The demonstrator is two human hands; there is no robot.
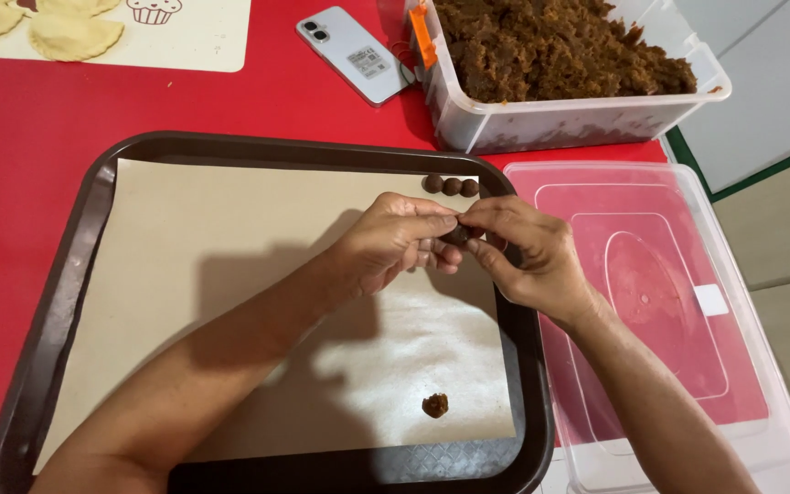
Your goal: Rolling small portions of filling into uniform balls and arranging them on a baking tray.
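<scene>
- Left hand point(393, 245): centre of the frame, above the paper; fingers curled together, tips pinched on a small brown ball point(455, 235).
- Right hand point(525, 252): just right of centre; fingers closed on the same brown ball from the other side, so both hands meet at it.
- Row of three finished balls point(451, 187): on the paper's upper right corner, touching one another, just above the hands.
- Rough brown lump point(435, 405): lower centre-right of the paper, well apart from the hands.
- Dark brown tray point(66, 293): fills the middle of the frame, lined with tan paper point(212, 229).
- Clear tub point(560, 119): upper right, holding brown paste point(550, 46).
- Clear lid point(733, 302): right of the tray, lying flat.
- White phone point(354, 55): top centre, face down on the red table point(20, 128).
- Folded pastries point(70, 35): upper left, on a pale mat point(203, 46).
</scene>
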